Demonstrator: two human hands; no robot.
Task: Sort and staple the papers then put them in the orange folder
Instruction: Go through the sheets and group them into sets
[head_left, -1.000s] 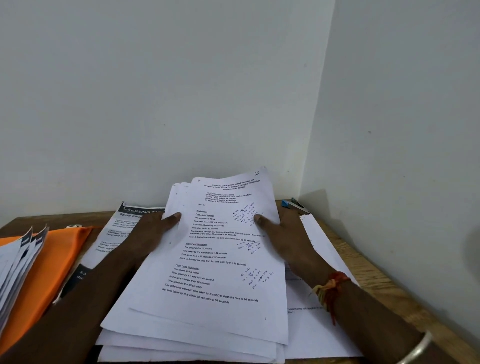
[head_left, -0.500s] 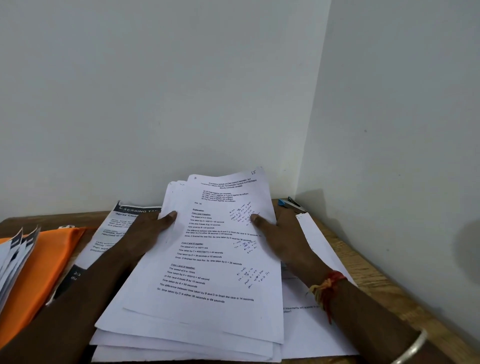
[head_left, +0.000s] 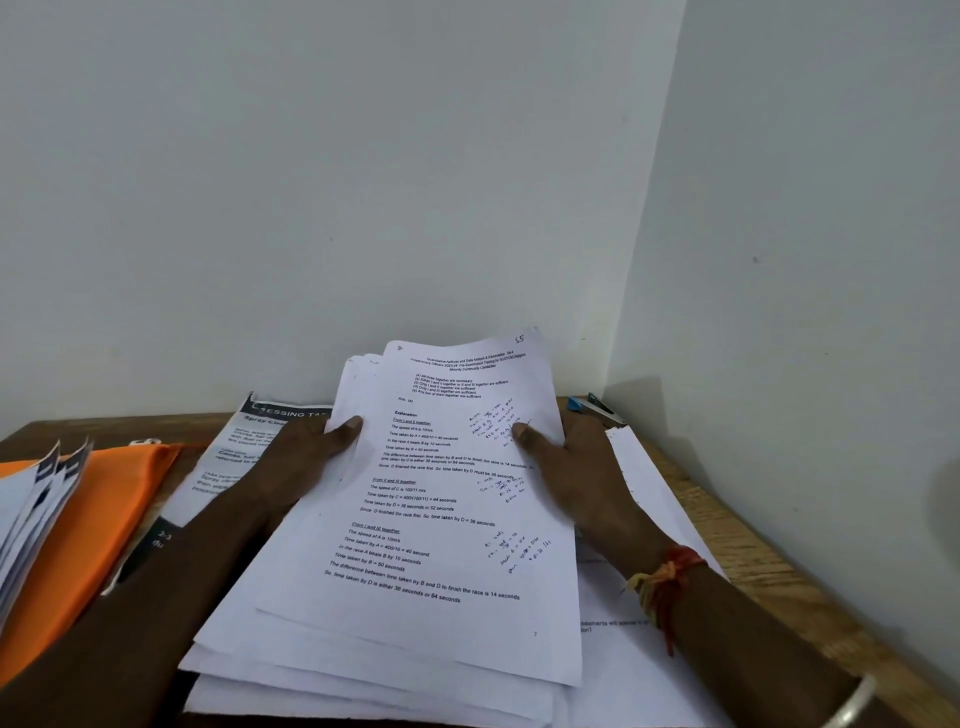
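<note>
Hardly anything has shifted over the last second: both hands still hold the stack of papers (head_left: 415, 519) by its sides, in the middle of the table (head_left: 753, 545). Nearest, the stack's lower sheets fan out unevenly, and the top page shows printed text with pen notes. A red thread band (head_left: 670, 577) circles the right wrist. The left hand (head_left: 306, 457) pinches the left edge, thumb on top and fingers hidden beneath. The right hand (head_left: 566, 467) pinches the right edge the same way, above a loose sheet (head_left: 639, 467) lying on the table. To the left lies the orange folder (head_left: 104, 519), with a bundle of printed sheets (head_left: 31, 519) over its near side. A leaflet (head_left: 234, 452) lies between folder and stack. Farthest, a blue stapler (head_left: 592, 405) sits in the corner.
</note>
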